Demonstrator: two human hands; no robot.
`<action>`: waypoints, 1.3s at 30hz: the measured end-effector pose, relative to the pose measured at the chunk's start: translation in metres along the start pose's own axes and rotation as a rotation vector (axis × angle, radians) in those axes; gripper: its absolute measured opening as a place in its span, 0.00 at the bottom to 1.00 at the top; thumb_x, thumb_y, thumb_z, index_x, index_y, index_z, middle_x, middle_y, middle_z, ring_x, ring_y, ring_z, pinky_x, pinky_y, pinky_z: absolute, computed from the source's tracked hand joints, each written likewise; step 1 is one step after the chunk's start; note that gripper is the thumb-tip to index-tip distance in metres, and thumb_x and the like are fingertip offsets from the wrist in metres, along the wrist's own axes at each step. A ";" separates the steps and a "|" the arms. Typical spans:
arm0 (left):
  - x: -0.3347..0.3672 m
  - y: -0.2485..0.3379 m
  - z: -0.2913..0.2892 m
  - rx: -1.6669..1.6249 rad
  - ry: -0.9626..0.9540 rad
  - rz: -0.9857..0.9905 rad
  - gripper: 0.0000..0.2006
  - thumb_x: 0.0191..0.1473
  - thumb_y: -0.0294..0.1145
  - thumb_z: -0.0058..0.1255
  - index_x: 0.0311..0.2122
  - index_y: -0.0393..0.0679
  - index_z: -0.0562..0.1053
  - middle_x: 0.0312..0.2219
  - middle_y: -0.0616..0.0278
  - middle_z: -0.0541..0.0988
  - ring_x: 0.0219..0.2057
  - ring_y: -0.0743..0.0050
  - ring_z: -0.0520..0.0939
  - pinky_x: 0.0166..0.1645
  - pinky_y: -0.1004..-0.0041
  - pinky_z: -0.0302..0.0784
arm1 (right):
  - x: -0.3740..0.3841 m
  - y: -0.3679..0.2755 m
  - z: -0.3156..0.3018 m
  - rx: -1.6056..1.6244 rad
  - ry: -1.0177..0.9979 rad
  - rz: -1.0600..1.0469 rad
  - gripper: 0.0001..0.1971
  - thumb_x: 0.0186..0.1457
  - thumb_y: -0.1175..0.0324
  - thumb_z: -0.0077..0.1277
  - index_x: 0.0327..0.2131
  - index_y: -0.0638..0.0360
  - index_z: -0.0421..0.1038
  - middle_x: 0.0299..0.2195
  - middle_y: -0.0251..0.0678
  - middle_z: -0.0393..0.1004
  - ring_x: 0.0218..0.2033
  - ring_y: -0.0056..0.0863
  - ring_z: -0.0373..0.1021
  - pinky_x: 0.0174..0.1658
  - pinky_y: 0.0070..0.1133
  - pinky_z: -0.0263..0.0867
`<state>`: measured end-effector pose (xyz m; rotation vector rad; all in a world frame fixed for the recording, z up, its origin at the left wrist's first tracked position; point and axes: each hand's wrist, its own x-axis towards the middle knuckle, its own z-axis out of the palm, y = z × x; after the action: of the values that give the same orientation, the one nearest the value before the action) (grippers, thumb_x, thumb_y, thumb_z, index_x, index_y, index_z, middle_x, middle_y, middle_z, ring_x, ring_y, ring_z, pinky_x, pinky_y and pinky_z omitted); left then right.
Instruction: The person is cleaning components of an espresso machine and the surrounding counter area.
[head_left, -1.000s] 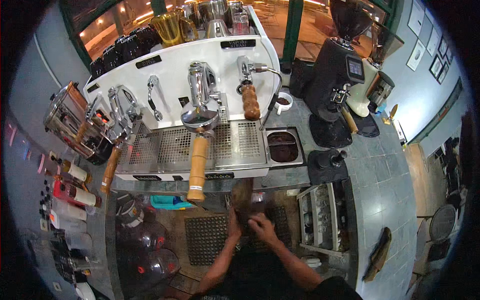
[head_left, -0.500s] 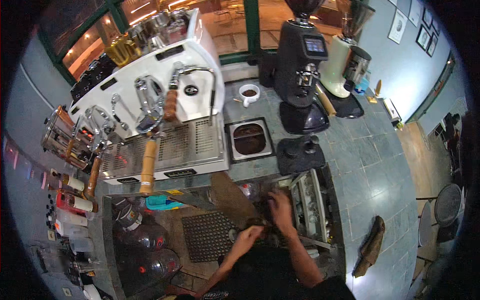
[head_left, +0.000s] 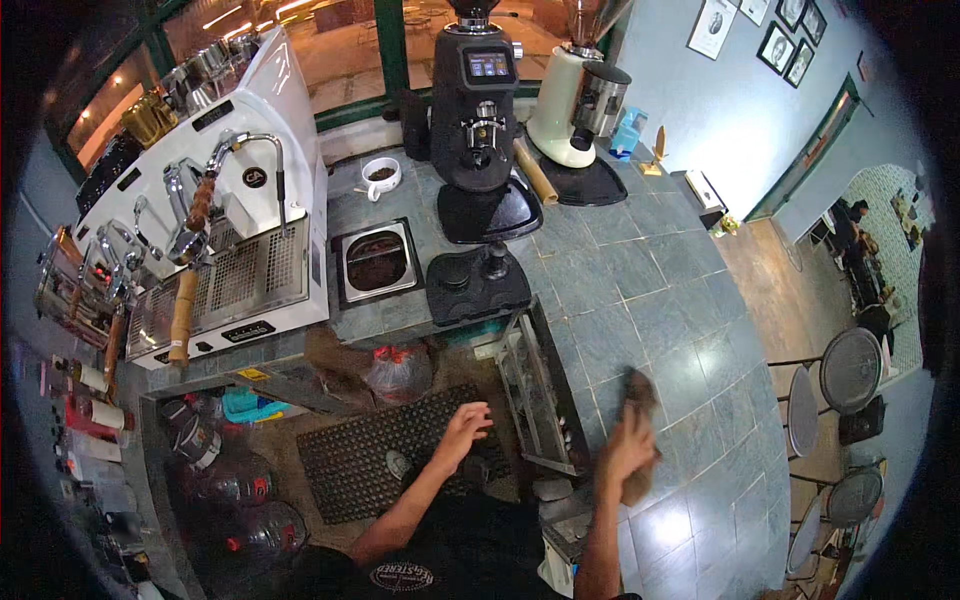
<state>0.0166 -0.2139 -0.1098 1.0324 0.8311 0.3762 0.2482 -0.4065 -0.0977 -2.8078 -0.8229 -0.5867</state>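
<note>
My right hand (head_left: 626, 450) is on the brown cloth (head_left: 641, 400) lying on the grey tiled counter, its fingers closed round the middle. The cloth's ends stick out beyond the hand, a little blurred. My left hand (head_left: 467, 432) hangs over the floor in front of the counter, fingers apart and holding nothing. Beneath it lies a black studded rubber mat (head_left: 365, 450). Just to its right stands a metal-framed rack (head_left: 530, 390) under the counter.
A white espresso machine (head_left: 250, 180) stands at left, with a wooden-handled portafilter (head_left: 185, 300). Further right are a knock box tray (head_left: 375, 262), a white cup (head_left: 381, 175), a tamping mat (head_left: 478, 285), a black grinder (head_left: 475, 110) and a pale green grinder (head_left: 560, 110). Round stools (head_left: 850, 370) line the far right.
The view has turned right. My hands, close together below the counter before, have parted; the right has moved right and taken hold of the brown cloth on the counter.
</note>
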 end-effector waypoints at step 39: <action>-0.577 -0.149 -0.231 -0.036 1.237 0.436 0.18 0.60 0.33 0.50 0.53 0.37 0.68 0.43 0.53 0.78 0.46 0.64 0.78 0.53 0.62 0.71 | -0.531 -0.491 -0.253 1.337 -1.104 -1.563 0.16 0.60 0.63 0.46 0.46 0.64 0.71 0.42 0.49 0.72 0.42 0.48 0.69 0.47 0.33 0.65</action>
<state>-0.5456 -0.5125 -0.0517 0.8810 1.6686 1.4776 -0.5118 -0.3180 -0.0656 -0.6492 -2.2016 1.1435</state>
